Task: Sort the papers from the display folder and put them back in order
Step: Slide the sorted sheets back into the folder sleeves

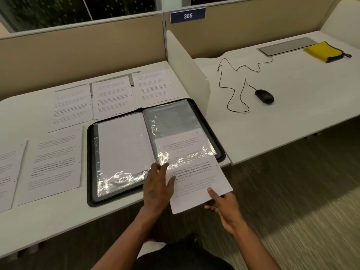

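The right hand (224, 205) is pinching the sheet (196, 184), half inside the folder (155, 152) sleeve; the flat left hand (157, 186) is steadying it. The sheet is risking creasing.

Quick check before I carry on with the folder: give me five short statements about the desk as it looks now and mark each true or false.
1. The display folder lies open on the desk. True.
2. The right hand holds a sheet that sits partly inside the folder's right-hand sleeve. True.
3. The left hand is lifting the computer mouse. False: it rests at the sleeve's lower edge; the mouse lies untouched on the neighbouring desk.
4. All papers are back in the folder. False: several loose sheets lie on the desk.
5. A yellow pouch lies at the far right. True.
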Available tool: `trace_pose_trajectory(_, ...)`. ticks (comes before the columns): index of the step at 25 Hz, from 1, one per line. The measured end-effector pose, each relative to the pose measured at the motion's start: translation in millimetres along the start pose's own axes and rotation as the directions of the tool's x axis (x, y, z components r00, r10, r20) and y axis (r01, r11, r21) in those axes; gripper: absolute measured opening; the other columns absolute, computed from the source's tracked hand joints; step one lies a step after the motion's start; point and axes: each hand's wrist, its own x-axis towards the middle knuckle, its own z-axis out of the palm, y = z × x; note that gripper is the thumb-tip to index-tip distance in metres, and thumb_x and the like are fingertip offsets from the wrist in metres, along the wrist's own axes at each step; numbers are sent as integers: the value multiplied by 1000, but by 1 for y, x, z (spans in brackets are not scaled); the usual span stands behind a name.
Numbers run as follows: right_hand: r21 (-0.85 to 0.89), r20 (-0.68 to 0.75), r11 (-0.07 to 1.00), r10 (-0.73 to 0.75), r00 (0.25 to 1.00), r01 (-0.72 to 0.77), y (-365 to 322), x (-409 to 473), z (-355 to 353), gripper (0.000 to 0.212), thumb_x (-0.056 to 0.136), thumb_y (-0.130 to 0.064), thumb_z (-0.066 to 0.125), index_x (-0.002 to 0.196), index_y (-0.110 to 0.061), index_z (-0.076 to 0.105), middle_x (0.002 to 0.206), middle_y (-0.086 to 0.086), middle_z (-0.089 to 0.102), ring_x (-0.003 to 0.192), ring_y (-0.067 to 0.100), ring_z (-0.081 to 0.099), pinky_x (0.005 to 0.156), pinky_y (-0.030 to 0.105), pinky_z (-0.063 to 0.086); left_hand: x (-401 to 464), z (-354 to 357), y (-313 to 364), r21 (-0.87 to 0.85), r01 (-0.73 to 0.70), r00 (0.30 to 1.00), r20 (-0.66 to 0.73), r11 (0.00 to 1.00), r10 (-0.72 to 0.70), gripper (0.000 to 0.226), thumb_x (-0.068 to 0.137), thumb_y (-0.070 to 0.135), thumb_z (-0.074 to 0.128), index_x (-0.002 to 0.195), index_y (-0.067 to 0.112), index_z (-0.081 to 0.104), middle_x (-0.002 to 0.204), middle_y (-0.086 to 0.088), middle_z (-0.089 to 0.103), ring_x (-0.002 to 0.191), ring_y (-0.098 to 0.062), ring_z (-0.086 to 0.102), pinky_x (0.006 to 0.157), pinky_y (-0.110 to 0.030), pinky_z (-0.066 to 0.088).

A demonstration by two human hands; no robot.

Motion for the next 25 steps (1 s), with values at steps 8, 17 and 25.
trace_pose_trajectory(8,32,-74,999,24,997,-22,-8,17,20,24,94,0,63,112,-15,60,114,13,68,100,30,71,69,33,60,75,-2,16,397,-439,895,268,806,356,18,95,26,56,95,18,72,93,0,71,81,-21,65,84,-36,51)
trace_pose_trajectory(17,-22,-40,1000,1,999,-2,-15,39,38,24,95,-3,62,113,-20,60,115,11,68,102,30,69,75,37,61,67,6,12,429,-525,851,251,735,461,22,98,26,51,94,13,69,92,-5,70,78,-25,65,82,-38,49)
trace_pose_trajectory(25,-66,17,997,33,999,-31,-4,35,42,30,96,-4,61,124,-12,57,114,17,67,102,34,68,71,35,61,67,11,15,458,-584,811,295,670,506,23,100,23,48,99,11,67,92,-9,69,80,-28,65,84,-42,47)
